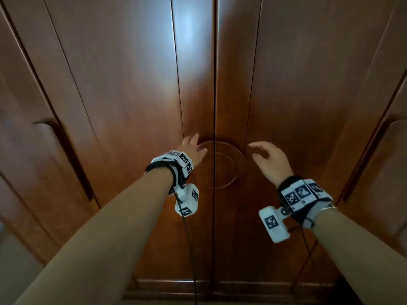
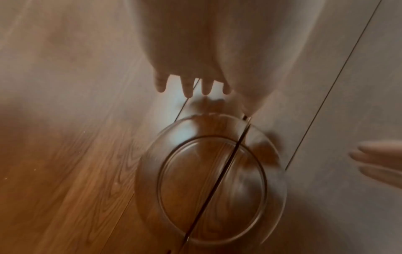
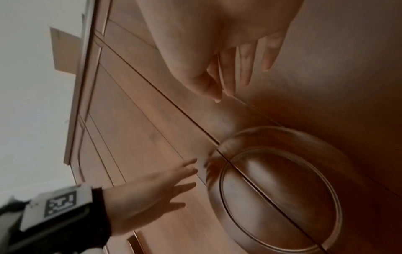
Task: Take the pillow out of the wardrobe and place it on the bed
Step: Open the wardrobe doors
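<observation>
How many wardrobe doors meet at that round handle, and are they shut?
2: the left door and the right door, both shut, meet at the centre seam splitting the round handle. Further doors at the sides are cropped.

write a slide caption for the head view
Both open hands, left hand and right hand, reach toward the closed brown wooden wardrobe doors.

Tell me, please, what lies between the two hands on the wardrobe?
Between left hand and right hand lies the round handle, split by the door seam; head view.
</observation>
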Demonstrator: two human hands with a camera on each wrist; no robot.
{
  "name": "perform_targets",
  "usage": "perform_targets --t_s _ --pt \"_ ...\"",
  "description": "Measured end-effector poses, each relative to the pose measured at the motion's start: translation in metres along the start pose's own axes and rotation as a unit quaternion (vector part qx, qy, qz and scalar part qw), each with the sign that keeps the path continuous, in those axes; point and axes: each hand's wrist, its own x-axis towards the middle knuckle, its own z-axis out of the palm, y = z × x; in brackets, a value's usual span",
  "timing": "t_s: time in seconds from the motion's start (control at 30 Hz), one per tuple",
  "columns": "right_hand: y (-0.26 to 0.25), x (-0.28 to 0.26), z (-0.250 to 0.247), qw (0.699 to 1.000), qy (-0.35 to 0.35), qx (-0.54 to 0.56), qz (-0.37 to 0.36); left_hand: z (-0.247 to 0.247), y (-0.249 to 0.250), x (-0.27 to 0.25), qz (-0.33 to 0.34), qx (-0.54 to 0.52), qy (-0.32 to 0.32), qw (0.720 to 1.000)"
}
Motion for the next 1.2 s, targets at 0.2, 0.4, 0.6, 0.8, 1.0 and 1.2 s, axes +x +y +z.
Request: perform_targets --t_s 0.2,0.4,0.6,0.8,1.0,1.2 --pt "0.012 0.019 0.048 0.993 -0.099 -0.058 -0.019 0.028 -0.002 0.004 0.012 0.018 -0.001 1.000" --pt "0.023 0.028 0.067 0.979 -0.171 -0.110 -0.016 0.023 -0.003 0.006 0.015 0.063 -0.011 0.998" --pt "0.025 0.030 0.070 0.967 -0.199 -0.161 -0.007 0.017 -0.003 0.008 0.010 0.027 0.001 1.000" --pt "0.015 0.025 0.068 0.965 -0.212 -0.155 0.011 0.014 -0.003 -0.007 0.010 0.020 0.017 1.000" --pt "-0.021 0.009 0.049 0.974 -0.221 -0.036 0.034 0.009 -0.008 -0.052 0.027 0.023 0.036 0.999" --pt "-0.058 -0.036 0.054 0.946 -0.297 0.125 -0.027 -0.001 -0.019 -0.126 -0.002 -0.022 0.080 0.997"
